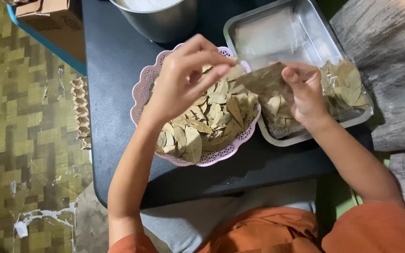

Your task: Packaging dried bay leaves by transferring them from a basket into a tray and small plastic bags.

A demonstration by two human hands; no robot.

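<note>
Two bare hands work over a low, dark, matte table (pixel 118 61) whose rounded front edge overhangs the person's lap; at far left the floor (pixel 29 131) is worn olive and yellow patterned vinyl, peeling in white patches, with a brown cardboard box (pixel 52 18) on a blue edge in the upper corner. On the table stands a pale pink plastic basket with a lacy pierced rim (pixel 141 89), heaped with dry, olive-brown bay leaves (pixel 202 126), and behind it a round steel pot (pixel 160 18). The left hand (pixel 183 79) hovers above the basket, thumb and forefinger pinched together on the left end of a small clear plastic bag of leaves (pixel 258 82). This bag is held in the air between the hands, just above the basket's right rim, its long axis running roughly level from left to right. The right hand (pixel 305 91) clamps the bag's right end between thumb and fingers. Beneath it lies a rectangular steel tray (pixel 240 28) holding more clear packets of leaves (pixel 348 86). Grey wooden boards (pixel 390 56) fill the right edge.
</note>
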